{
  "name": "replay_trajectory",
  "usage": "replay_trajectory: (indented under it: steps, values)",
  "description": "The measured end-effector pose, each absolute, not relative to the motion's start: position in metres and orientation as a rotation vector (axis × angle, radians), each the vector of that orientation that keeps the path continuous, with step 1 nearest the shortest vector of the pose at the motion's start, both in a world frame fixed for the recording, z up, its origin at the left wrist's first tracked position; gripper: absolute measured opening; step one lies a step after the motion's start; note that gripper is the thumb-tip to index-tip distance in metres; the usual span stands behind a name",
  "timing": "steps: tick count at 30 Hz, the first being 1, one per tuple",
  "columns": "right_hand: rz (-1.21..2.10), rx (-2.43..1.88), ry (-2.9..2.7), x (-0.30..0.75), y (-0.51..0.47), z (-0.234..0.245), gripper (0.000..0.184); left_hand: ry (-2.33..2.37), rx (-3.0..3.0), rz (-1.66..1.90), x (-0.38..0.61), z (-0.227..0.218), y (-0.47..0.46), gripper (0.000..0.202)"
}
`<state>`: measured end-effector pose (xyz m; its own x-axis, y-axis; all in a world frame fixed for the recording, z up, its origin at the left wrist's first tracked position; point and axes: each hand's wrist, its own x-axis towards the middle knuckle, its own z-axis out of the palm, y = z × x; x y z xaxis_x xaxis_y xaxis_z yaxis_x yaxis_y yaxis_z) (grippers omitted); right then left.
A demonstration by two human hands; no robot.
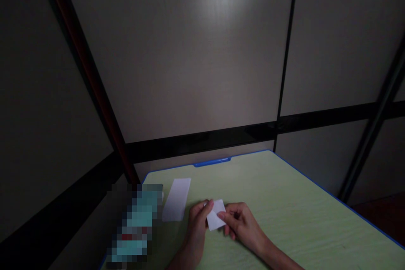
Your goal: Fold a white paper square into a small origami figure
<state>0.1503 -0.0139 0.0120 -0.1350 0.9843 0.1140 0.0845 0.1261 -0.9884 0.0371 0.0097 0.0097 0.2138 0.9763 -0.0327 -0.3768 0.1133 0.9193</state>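
Both my hands hold a small folded piece of white paper (216, 215) just above the green table (284, 211). My left hand (196, 223) pinches its left edge with thumb and fingertips. My right hand (242, 223) grips its right side, fingers curled around the lower corner. A second white paper strip (177, 199) lies flat on the table to the left of my hands, apart from them.
The green table has a blue rim (211, 162) and stands against grey wall panels with dark frames. A blurred, pixelated teal object (136, 225) sits at the table's left edge. The room is dim.
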Motion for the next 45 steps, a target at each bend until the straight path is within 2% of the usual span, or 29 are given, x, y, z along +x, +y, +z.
replay_trajectory:
  steps: [11,17,24,31,37,45]
  values:
    - [1.174,-1.131,-1.429,0.150,-0.014,0.014,0.036,0.798,0.756,1.169,0.037,0.018,0.012,0.025]
    - [1.186,-1.117,-1.366,0.150,-0.012,0.011,0.037,0.766,0.798,1.067,0.036,0.017,0.015,0.044]
    - [1.198,-1.089,-1.363,0.148,-0.011,0.012,0.037,0.902,1.021,1.255,0.035,0.005,0.014,0.026]
    - [1.303,-1.059,-1.397,0.148,-0.011,0.012,0.037,1.017,1.184,1.311,0.034,0.008,0.011,0.031]
    - [1.246,-1.049,-1.311,0.147,-0.008,0.010,0.035,1.076,1.428,1.307,0.037,0.013,0.001,0.029]
    - [1.278,-0.959,-1.302,0.148,-0.009,0.009,0.034,0.985,1.313,1.263,0.038,0.015,0.003,0.032]
